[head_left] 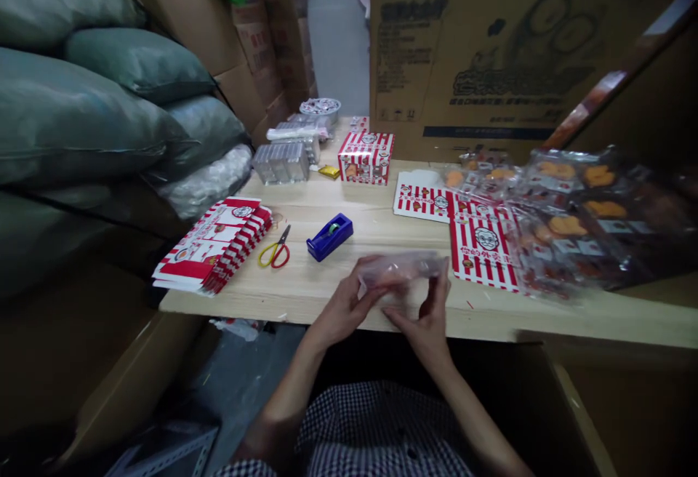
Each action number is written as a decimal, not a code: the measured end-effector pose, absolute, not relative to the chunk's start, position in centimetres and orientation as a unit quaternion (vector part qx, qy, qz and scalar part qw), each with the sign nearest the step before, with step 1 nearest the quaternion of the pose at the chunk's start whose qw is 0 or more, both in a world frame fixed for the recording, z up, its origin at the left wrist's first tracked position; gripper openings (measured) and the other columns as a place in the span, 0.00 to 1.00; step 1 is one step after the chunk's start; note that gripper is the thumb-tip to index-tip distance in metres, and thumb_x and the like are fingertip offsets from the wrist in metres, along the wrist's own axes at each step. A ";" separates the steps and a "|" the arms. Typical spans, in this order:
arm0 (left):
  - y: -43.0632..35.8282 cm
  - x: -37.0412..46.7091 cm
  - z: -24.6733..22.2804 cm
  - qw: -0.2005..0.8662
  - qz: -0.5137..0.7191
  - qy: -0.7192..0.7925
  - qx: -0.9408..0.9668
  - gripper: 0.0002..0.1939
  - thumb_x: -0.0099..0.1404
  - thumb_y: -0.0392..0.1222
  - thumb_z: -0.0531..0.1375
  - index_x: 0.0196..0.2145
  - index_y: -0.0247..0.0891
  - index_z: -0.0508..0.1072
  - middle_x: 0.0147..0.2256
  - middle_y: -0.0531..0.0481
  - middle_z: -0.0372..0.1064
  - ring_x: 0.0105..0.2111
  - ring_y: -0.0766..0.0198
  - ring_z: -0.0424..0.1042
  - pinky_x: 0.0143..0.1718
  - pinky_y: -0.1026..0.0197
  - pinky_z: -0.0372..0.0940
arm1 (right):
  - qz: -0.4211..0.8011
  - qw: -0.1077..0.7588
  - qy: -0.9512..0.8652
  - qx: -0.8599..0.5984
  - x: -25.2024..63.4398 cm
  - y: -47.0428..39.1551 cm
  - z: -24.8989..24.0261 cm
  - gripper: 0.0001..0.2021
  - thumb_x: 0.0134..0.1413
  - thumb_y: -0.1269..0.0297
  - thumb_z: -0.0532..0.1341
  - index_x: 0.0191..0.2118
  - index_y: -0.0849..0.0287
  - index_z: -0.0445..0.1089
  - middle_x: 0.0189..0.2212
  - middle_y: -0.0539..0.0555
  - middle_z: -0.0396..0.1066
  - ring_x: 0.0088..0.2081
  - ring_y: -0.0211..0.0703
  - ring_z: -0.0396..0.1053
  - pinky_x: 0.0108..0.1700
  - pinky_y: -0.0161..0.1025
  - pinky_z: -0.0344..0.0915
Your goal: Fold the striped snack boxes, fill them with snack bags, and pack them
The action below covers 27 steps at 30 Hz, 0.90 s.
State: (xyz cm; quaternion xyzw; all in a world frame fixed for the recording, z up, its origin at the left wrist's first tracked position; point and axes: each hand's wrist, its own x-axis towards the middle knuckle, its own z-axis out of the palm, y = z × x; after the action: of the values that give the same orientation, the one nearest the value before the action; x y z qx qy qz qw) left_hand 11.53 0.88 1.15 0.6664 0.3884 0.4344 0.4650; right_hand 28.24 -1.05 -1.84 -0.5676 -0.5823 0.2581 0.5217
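Note:
Just above the table's front edge, my left hand is closed around the left end of a clear plastic packet. Something pinkish shows through the film, too blurred to name. My right hand grips the packet's right end between bent fingers, with the thumb lower down and apart. Beyond the packet, a blue tape dispenser rests on the wooden table. Scissors with one yellow and one red handle lie left of it. Red-and-white striped flat cartons are right of my right hand.
A stack of folded striped cartons sits at the table's left. Farther back stand a made-up striped box, clear plastic cases and a bowl. Bagged items pile up on the right. A big cardboard box and sacks border the table.

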 end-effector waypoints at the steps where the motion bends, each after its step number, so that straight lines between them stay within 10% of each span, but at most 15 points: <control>1: 0.6 11.3 1.4 0.450 0.402 0.374 0.705 0.21 0.72 0.43 0.56 0.61 0.42 0.65 0.60 0.42 0.66 0.60 0.53 0.65 0.63 0.48 0.58 | 0.286 0.541 -0.570 -0.549 29.1 -1.9 -1.4 0.54 0.52 0.46 0.64 0.73 0.53 0.29 0.63 0.64 0.50 0.64 0.60 0.55 0.65 0.59 0.55; 6: -1.1 10.9 1.1 0.391 0.343 0.272 0.810 0.23 0.73 0.37 0.51 0.63 0.49 0.61 0.62 0.44 0.63 0.66 0.51 0.56 0.68 0.38 0.46 | 0.386 0.578 -0.522 -0.493 32.1 -5.7 -0.6 0.28 0.63 0.58 0.59 0.67 0.47 0.55 0.60 0.57 0.64 0.61 0.52 0.64 0.65 0.56 0.58; 13: -4.8 12.2 -2.6 0.430 0.373 0.343 0.747 0.44 0.63 0.53 0.64 0.69 0.45 0.45 0.68 0.36 0.46 0.70 0.40 0.40 0.67 0.32 0.42 | 0.415 0.573 -0.457 -0.539 31.1 -8.1 -3.0 0.31 0.64 0.59 0.59 0.70 0.48 0.49 0.62 0.59 0.64 0.62 0.53 0.64 0.63 0.57 0.63; 27: 0.7 14.4 2.4 0.527 0.479 0.455 0.535 0.15 0.69 0.47 0.55 0.51 0.40 0.64 0.41 0.47 0.72 0.42 0.56 0.72 0.45 0.56 0.66 | 0.478 0.578 -0.459 -0.475 31.0 -2.7 2.3 0.22 0.65 0.57 0.60 0.62 0.52 0.64 0.53 0.56 0.74 0.53 0.48 0.73 0.60 0.53 0.66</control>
State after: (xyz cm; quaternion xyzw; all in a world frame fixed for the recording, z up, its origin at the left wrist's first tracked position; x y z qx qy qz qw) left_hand 14.43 0.74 2.44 0.5354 0.4546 0.4788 0.5267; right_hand 31.03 -2.67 2.32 -0.4753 -0.4592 0.4783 0.5784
